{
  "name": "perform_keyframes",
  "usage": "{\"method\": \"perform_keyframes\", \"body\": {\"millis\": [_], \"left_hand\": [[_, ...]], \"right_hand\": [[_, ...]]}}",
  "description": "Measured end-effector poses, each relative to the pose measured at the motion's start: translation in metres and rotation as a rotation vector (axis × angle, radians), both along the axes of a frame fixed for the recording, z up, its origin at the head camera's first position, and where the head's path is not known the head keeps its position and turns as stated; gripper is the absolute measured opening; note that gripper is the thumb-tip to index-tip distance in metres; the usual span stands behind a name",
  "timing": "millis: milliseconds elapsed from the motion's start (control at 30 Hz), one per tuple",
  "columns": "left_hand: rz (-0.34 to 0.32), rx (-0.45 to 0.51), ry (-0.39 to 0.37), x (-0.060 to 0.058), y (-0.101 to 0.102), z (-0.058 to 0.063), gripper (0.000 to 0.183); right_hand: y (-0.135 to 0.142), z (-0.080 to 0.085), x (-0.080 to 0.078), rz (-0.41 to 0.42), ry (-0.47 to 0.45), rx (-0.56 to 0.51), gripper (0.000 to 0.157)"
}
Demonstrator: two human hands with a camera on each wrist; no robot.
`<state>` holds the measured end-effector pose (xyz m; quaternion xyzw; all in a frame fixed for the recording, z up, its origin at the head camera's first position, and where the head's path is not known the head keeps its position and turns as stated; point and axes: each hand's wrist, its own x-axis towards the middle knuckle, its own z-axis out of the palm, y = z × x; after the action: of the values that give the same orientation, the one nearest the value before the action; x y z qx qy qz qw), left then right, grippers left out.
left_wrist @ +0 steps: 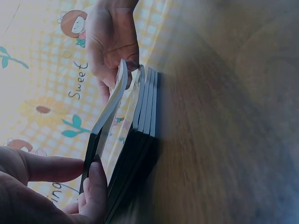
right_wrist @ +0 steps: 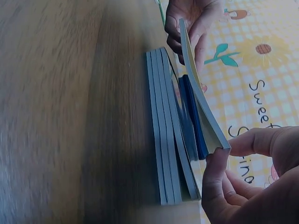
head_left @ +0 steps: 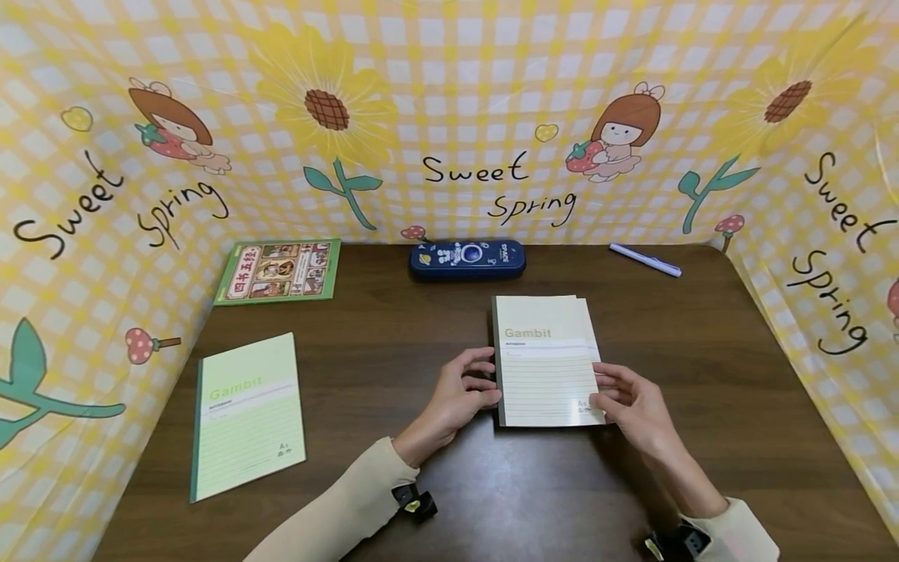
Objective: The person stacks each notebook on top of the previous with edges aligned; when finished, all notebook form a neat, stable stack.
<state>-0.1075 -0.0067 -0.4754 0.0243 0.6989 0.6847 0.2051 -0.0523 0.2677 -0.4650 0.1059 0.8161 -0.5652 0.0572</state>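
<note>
A pale Gambit notebook [head_left: 544, 375] with a dark spine is held between both hands, just above a stack of several similar notebooks [right_wrist: 163, 135]. At its spine edge my left hand [head_left: 456, 398] pinches it between thumb and fingers; the left wrist view shows the thumb and a finger on either side of the spine. Opposite, my right hand [head_left: 635, 406] pinches the lower right corner, the thumb [right_wrist: 216, 168] on one face. In both wrist views a gap separates the held notebook from the stack beneath.
A greenish Gambit notebook [head_left: 249, 421] lies at the left. Behind it is a green-bordered picture book [head_left: 281, 271]. A dark blue pencil case [head_left: 467, 260] stands at the back middle, and a white-and-blue pen [head_left: 644, 259] lies at the back right. Patterned cloth [head_left: 463, 94] surrounds the table.
</note>
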Motion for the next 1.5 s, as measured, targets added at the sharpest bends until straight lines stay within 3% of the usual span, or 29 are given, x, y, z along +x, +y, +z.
{"method": "perform_keyframes", "body": {"millis": [433,1100,1500], "left_hand": [[-0.009,-0.037,0.101,-0.003,0.02,-0.006,0.064],[-0.011,-0.103,0.116,-0.005,0.025,-0.012,0.065],[-0.011,-0.132,0.127,-0.007,0.026,-0.015,0.067]], "right_hand": [[0.017,0.001,-0.003,-0.024,0.032,0.042,0.05],[0.023,-0.005,-0.007,-0.002,0.021,0.018,0.05],[0.023,-0.006,-0.01,-0.014,-0.034,0.056,0.05]]}}
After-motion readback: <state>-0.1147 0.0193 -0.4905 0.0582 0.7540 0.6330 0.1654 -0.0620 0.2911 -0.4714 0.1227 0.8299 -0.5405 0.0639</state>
